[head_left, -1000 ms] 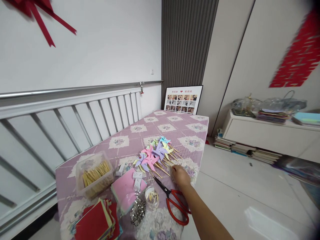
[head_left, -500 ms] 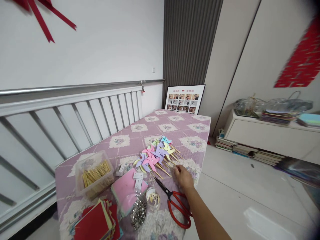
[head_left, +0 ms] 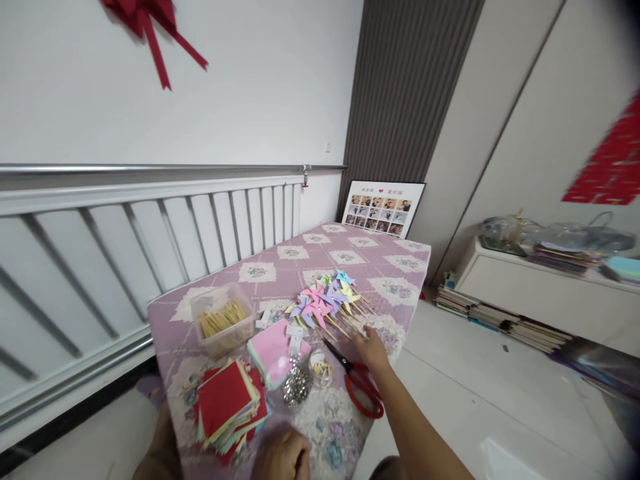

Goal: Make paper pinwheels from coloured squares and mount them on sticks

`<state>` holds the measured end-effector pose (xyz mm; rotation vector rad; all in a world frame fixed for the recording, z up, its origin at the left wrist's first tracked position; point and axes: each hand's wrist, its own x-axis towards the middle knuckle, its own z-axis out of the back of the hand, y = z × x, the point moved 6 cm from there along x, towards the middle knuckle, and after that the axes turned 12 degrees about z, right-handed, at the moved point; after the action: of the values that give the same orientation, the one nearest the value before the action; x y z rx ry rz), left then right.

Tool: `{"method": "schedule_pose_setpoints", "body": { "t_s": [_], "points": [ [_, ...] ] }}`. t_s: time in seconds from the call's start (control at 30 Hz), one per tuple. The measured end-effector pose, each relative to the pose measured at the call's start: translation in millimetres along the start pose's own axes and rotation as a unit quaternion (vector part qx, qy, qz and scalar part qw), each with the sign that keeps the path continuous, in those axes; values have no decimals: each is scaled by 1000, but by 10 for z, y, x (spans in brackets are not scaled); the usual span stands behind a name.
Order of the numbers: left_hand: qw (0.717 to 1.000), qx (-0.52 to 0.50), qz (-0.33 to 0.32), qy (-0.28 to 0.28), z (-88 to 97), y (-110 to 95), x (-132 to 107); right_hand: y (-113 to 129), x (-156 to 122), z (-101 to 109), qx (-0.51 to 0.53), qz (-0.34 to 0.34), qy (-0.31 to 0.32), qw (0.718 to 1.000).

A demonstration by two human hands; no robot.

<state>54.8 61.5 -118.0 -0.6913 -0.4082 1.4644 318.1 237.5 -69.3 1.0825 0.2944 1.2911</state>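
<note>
My right hand (head_left: 371, 347) is at the stick ends of a heap of paper pinwheels (head_left: 323, 303); its fingers are bent and seem to grip a wooden stick, though the contact is partly hidden. The pinwheels are pink, purple, yellow and blue, with their sticks (head_left: 337, 325) pointing toward me. My left hand (head_left: 285, 457) is at the table's near edge, fingers curled in; whatever they hold, if anything, is hidden. Beneath my right forearm lie scissors with red handles (head_left: 364, 393), blades pointing away to the left. A small round tub (head_left: 320, 370) of short pale pieces stands beside them.
A clear box (head_left: 227, 330) of wooden sticks stands at the left. Nearer are stacked coloured paper squares (head_left: 225, 400), a pink paper pile (head_left: 267, 347) and shiny metal pins (head_left: 296, 387). A white radiator (head_left: 185, 233) runs along the table's left side.
The camera view has shifted, so the table appears farther right. My left hand has come into view at the bottom. My right hand stays by the pinwheel sticks.
</note>
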Motion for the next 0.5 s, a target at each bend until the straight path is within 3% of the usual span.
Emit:
{"method": "schedule_pose_setpoints", "body": {
  "t_s": [0.2, 0.37, 0.5],
  "points": [
    [998, -39, -26, -43, 81, 16, -65, 497, -621, -180, 46, 67, -19, 997],
    [995, -61, -56, -52, 109, 64, -131, 503, -1208, -372, 66, 46, -27, 996],
    [994, -104, -25, -36, 84, 200, -191, 435, -1351, -357, 65, 33, -50, 996]
  ]
}}
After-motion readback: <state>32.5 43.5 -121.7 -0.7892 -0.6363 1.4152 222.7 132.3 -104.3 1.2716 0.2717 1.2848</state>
